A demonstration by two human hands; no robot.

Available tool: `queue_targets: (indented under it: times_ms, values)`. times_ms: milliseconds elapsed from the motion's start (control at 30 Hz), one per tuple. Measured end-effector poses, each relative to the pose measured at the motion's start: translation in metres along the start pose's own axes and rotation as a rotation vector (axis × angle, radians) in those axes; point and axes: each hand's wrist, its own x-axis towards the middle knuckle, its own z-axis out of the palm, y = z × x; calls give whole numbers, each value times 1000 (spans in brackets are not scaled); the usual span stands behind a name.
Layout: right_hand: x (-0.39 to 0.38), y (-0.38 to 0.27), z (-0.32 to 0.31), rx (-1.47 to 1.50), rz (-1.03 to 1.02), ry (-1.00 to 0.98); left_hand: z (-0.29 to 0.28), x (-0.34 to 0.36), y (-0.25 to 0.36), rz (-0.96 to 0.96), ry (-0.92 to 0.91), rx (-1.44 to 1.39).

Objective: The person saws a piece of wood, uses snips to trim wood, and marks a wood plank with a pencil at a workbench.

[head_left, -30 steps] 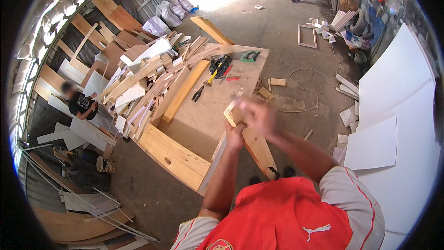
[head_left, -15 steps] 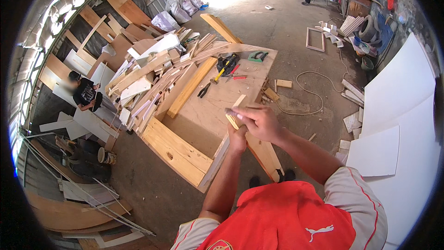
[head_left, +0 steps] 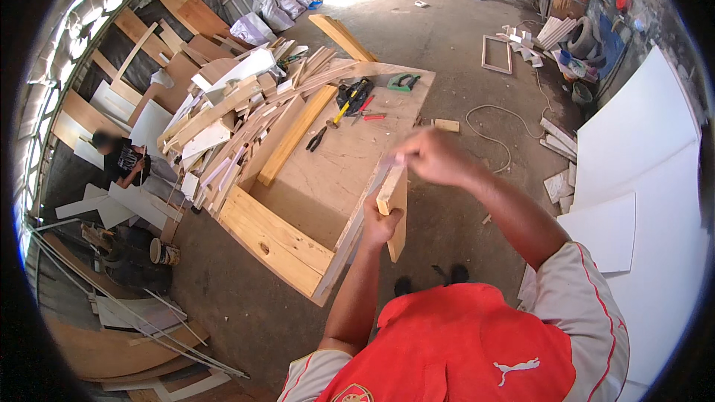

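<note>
My left hand (head_left: 381, 227) is closed around a short, pale wooden board (head_left: 392, 190), held on edge beside the workbench (head_left: 298, 190). My right hand (head_left: 439, 158) is at the board's far end with its fingers pinched together. Motion blurs it, and a small pale piece at the fingertips is too smeared to name. On the bench lie a hammer (head_left: 341, 113) with a yellow handle, black-handled pliers (head_left: 316, 139), a red-handled tool (head_left: 374, 117) and a green and black tool (head_left: 404, 83). A wide plank (head_left: 279, 242) rests along the bench's near left end.
Wood offcuts (head_left: 223, 130) are heaped on the bench's left side. Beyond them sits a person (head_left: 126, 160) holding a thin strip. White panels (head_left: 633, 156) lean at the right. A hose (head_left: 477, 112) and a small wooden frame (head_left: 497, 54) lie on the floor.
The board has swung round, so its lower end sits nearer the bench. My right hand has slid toward the far end and up, away from my left hand. The whole view has shifted slightly.
</note>
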Motion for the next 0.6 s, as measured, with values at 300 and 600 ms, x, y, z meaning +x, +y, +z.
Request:
queue_targets:
  times_ms: [300,600]
  values:
    - [-26,-10,24,383,-6,319,-7,3,26,-27,-30,-134]
    - [-53,4,48,434,220,608,-25,42,32,288,45,-395]
